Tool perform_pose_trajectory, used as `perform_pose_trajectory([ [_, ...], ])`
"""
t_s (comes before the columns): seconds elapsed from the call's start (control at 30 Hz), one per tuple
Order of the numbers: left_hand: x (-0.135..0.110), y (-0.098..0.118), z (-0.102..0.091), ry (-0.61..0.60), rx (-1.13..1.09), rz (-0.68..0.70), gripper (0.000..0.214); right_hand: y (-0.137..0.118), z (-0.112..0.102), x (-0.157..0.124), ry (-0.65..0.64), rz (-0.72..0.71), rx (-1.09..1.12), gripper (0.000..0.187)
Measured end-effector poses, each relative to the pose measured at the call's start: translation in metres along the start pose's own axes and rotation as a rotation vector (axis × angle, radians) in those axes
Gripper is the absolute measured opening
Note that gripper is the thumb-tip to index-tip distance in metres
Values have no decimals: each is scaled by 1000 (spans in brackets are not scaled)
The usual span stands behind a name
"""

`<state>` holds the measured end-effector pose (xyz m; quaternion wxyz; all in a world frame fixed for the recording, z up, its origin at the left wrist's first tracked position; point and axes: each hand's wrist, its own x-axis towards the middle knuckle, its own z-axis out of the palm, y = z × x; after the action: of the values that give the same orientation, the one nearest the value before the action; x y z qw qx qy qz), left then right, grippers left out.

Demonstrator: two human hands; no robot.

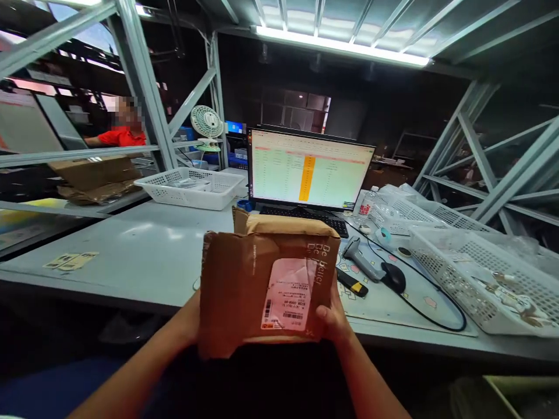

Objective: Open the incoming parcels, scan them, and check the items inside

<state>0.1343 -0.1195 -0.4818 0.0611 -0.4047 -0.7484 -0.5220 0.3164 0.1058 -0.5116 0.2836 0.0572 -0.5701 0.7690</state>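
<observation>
I hold a brown cardboard parcel [244, 279] upright in front of me, just over the near edge of the grey table [144, 250]. A pink-and-white shipping label [288, 294] with barcodes faces me. My right hand [334, 314] grips the parcel's lower right edge, thumb across the front. My left hand [192, 317] is mostly hidden behind the parcel's left side and supports it there. The parcel's top flap is bent and torn.
A monitor [308, 169] with a spreadsheet and a keyboard [325, 220] stand behind the parcel. A barcode scanner [360, 256], a mouse [393, 276] and white mesh baskets [476, 279] lie right. Another basket [192, 187] and a fan [207, 123] sit back left. A person in red [120, 135] works beyond.
</observation>
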Motion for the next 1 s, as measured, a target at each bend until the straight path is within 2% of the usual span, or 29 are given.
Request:
perform_pose_trajectory([
  [0.1, -5, 13, 17, -39, -98, -51, 63, -20, -3, -5, 149, -100, -52, 111],
  [0.2, 5, 25, 16, -209, -112, -58, 47, -37, -12, -9, 217, -126, -92, 104],
  [0.3, 21, 27, 12, -375, -103, 4, 38, -50, -19, -14, 274, -128, -142, 98],
  [0.47, 40, 24, 9, -428, -73, 101, 41, -77, -26, -26, 278, -71, -217, 93],
  [0.63, 48, 28, 14, -499, -92, 241, 42, -114, -30, -43, 311, -113, -339, 88],
  [0.7, 50, 34, 13, -565, -69, 259, 43, -127, -29, -50, 297, -101, -373, 91],
  [0.8, 56, 46, 8, -656, 3, 275, 42, -146, -23, -58, 242, -106, -387, 95],
  [0.9, 73, 53, -2, -677, 34, 365, 47, -167, -15, -62, 230, -115, -416, 100],
  [0.97, 92, 43, -17, -651, 66, 387, 54, -188, -19, -66, 315, -142, -460, 96],
  [1.0, 101, 32, -27, -622, 98, 357, 57, -201, -25, -70, 406, -188, -489, 90],
])
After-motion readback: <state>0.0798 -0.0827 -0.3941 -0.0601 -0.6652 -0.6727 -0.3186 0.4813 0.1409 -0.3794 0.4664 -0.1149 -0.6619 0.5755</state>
